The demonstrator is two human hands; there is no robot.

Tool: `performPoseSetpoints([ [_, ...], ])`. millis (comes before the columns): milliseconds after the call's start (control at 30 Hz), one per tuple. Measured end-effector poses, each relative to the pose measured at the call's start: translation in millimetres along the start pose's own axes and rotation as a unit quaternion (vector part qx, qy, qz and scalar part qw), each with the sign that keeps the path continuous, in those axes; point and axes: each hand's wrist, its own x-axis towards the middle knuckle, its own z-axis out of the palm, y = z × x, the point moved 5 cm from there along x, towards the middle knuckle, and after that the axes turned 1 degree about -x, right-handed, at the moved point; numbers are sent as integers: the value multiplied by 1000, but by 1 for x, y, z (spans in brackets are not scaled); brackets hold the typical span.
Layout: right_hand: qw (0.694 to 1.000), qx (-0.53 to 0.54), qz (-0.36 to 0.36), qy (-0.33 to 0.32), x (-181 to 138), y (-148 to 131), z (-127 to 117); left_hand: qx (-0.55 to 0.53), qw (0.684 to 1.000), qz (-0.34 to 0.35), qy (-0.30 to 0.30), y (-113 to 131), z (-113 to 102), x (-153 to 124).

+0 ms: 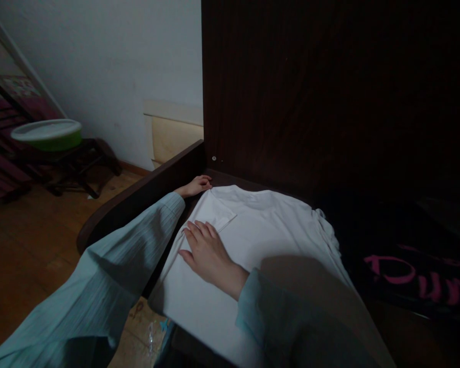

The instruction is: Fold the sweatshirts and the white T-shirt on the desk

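Observation:
A white T-shirt point(276, 220) lies spread on a dark wooden surface, with its neckline towards the far panel. One sleeve is folded inward on the left side, and the cloth on the far right edge is bunched. At the shirt's upper left corner, my left hand point(196, 187) has its fingers bent and pinched at the shoulder edge. My right hand point(210, 253) rests flat on the shirt's left side, fingers stretched out over the folded sleeve. The near right part of the shirt is covered by my right sleeve and its shadow.
A low dark side rail point(138, 197) runs along the left, and a tall dark panel point(310, 92) rises behind. Dark cloth with pink lettering point(391, 268) lies at the right. On the far left, a green basin with a whitish lid point(48, 134) stands on a dark chair point(74, 161).

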Motion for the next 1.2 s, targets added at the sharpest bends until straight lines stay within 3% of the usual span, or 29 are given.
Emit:
performPoseSetpoints([
  [167,1000,-1,-3,10,-2,1,-2,-7,998,-44,37,20,-6,-30],
  [333,999,15,-19,48,0,-2,-11,107,990,-57,67,52,-18,-113],
  [467,996,50,-47,53,-7,1,-21,153,985,-84,14,62,-17,-174],
  [600,993,82,-77,31,-45,13,-46,183,977,-108,3,64,-17,-199],
  [700,994,105,4,35,-95,33,-75,213,971,-110,15,68,-15,-202],
  [767,987,88,128,48,-134,55,-94,229,967,-104,20,72,-11,-202],
  [867,948,40,309,60,-196,91,-116,232,967,-100,22,77,-7,-202],
  [967,916,-10,400,46,-241,122,-130,212,972,-101,20,76,-8,-201],
  [1067,889,-31,455,26,-263,144,-136,210,970,-120,21,70,-14,-201],
  [1200,856,-59,513,9,-265,151,-138,223,963,-145,42,59,-25,-204],
])
